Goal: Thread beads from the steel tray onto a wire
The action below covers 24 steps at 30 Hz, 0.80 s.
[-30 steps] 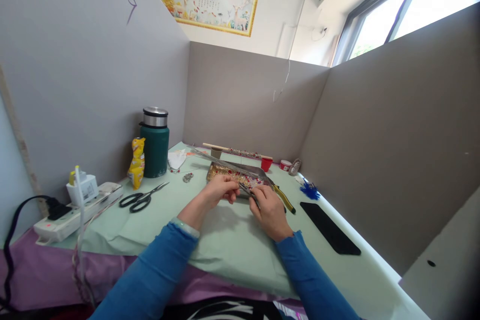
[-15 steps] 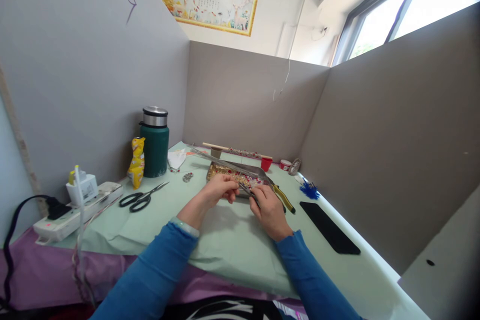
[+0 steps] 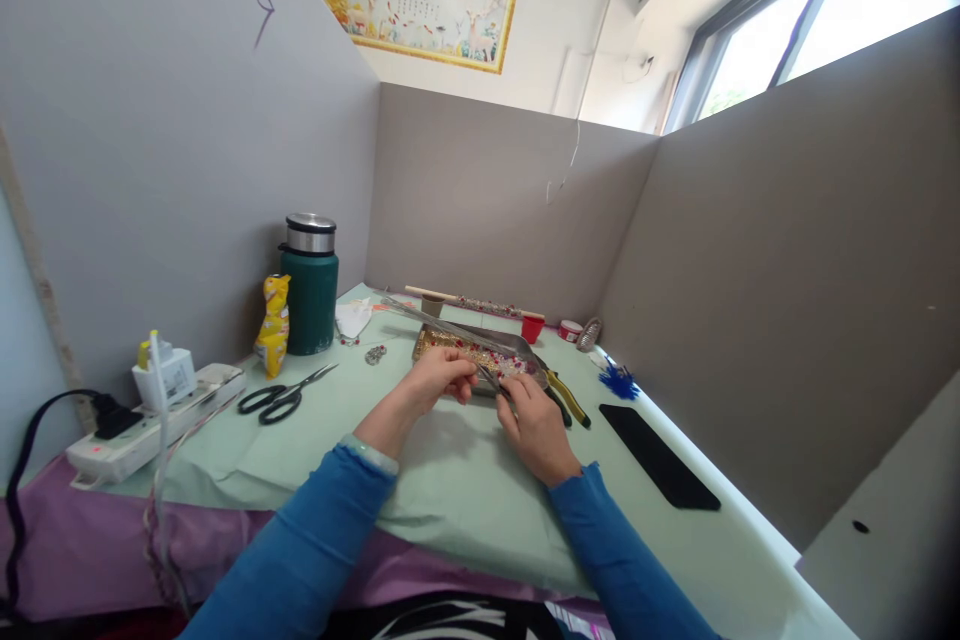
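Observation:
My left hand is closed in a pinch in front of the tray; what its fingertips hold is too small to make out. Close beside it, my right hand grips a slim dark metal tool, its tip pointing at the left fingertips. Whether it is tweezers or fine pliers cannot be told. Just behind both hands lies a tray of gold, red and clear beads, partly hidden by the fingers. Long thin wires rest across it. Pliers with yellow-and-black handles lie right of the tray.
Black scissors, a green flask, a yellow packet and a power strip are on the left. Behind stand a red cup and a beaded stick. On the right are blue tufts and a black pad.
My right hand has shifted slightly left and turned a little, with the tool tip now a bit higher. My left hand has hardly moved.

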Available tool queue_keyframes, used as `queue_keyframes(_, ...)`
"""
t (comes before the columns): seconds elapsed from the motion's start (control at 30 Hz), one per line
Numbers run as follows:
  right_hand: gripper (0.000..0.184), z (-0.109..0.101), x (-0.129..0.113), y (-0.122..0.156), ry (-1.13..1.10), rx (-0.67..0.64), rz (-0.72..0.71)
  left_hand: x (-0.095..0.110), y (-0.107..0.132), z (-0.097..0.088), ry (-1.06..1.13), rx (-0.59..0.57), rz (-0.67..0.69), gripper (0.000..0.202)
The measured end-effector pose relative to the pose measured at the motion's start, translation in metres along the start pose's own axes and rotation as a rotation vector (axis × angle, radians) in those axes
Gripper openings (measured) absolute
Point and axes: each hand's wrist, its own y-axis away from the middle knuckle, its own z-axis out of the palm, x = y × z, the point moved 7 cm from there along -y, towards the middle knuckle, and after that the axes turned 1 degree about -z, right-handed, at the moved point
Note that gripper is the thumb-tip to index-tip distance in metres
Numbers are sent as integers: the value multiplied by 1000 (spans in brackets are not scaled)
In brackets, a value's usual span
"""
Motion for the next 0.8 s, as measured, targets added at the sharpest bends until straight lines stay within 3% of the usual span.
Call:
queue_keyframes(0.13, 19, -5, 13, 2, -80, 63, 128, 1, -1, -7, 33, 88, 9, 8)
queue_keyframes(0.47, 22, -40, 43, 17, -218, 504, 461, 9, 1, -18, -85, 304, 84, 5)
queue_keyframes(0.53, 22, -40, 39, 15, -221, 481, 415, 7, -1, -19, -164, 321, 96, 7)
queue_keyframes(0.7, 19, -18, 13, 1, -101, 157, 94, 3, -5, -19, -353, 317, 144, 3)
queue_keyframes(0.8, 21, -13, 7, 0, 31, 102, 12, 8, -3, -16, -556, 325, 221, 5)
